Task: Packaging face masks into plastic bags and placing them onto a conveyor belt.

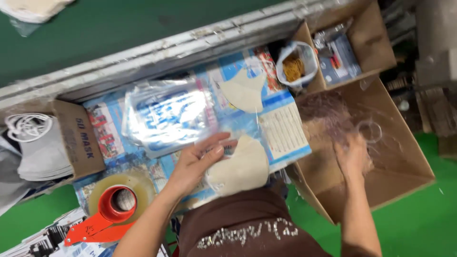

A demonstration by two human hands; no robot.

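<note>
Cluttered packing bench [143,57], left hand [195,162] – fingers [216,143] gripping bagged mask [240,166]

Under my fingers [216,143] lies a cream mask [243,169]; beside it, blue-and-white printed packets [166,116], a red tape dispenser [102,219], brown cardboard box [395,162], green floor [419,219].
</note>
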